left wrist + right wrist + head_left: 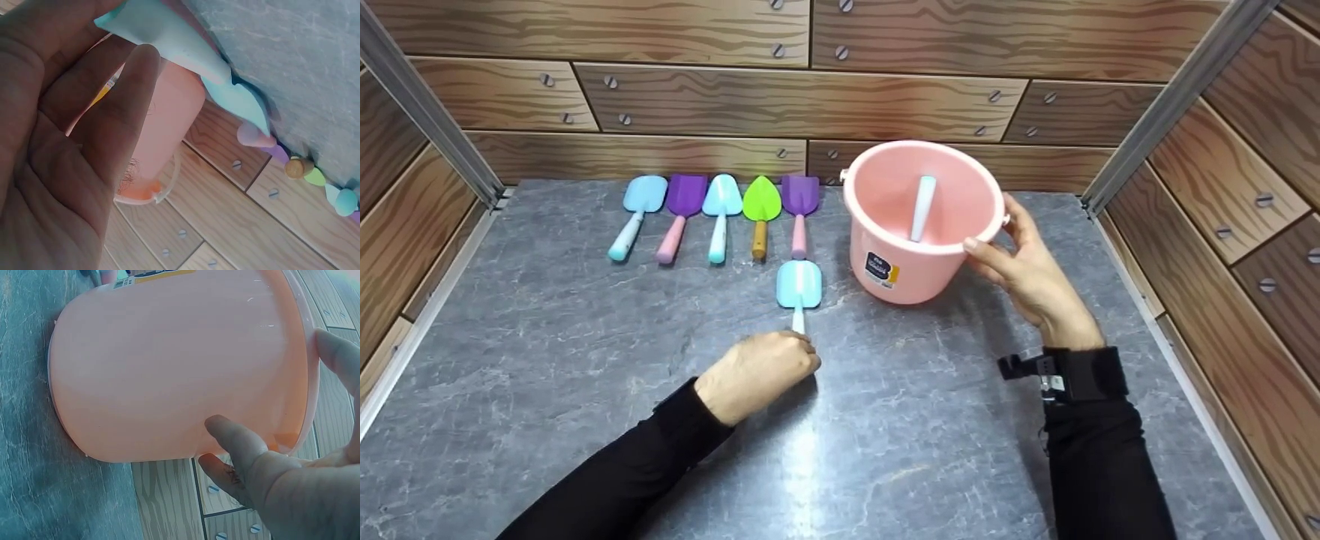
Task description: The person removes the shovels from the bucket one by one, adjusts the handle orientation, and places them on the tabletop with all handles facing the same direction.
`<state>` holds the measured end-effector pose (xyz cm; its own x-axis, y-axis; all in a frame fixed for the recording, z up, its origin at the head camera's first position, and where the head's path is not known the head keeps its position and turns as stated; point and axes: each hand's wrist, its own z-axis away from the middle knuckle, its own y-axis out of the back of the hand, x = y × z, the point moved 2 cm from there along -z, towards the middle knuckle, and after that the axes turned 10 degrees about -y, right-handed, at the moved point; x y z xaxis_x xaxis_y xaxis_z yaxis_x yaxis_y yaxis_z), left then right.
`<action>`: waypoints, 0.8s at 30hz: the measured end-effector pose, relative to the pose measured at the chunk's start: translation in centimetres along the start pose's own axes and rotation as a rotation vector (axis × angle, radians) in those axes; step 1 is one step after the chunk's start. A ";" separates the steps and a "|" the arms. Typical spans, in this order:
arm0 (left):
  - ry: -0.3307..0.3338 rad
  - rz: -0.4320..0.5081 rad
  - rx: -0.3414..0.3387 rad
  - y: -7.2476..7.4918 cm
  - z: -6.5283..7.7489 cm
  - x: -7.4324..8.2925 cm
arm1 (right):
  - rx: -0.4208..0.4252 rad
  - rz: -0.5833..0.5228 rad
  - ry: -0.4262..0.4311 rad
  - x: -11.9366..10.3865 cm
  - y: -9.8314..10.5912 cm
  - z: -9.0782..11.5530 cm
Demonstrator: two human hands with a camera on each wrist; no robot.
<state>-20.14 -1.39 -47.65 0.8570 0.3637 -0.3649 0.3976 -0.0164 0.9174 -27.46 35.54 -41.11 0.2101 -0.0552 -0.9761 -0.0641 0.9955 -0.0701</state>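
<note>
My left hand grips the pale handle of a light blue toy shovel, whose blade points away over the table. In the left wrist view, the handle lies across the fingers, with the bucket behind. At the right stands a pink bucket with a label on its front. My right hand rests its spread fingers on the bucket's right side and rim; the right wrist view has the fingertips against the wall. A pale handle leans inside the bucket, its lower end hidden.
Several toy shovels stand in a row at the back: a light blue one, a purple one, another light blue one, a green one and a violet one. Wood-patterned walls enclose the grey tabletop.
</note>
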 end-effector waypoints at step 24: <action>-0.036 0.202 -0.032 -0.2 -0.2 0.2 | 0.008 0.023 -0.012 -0.1 0.1 0.0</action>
<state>-20.09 -1.13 -47.90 0.9297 0.3222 -0.1784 0.2068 -0.0558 0.9768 -27.48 35.64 -41.05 0.2206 -0.0311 -0.9749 -0.0610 0.9971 -0.0456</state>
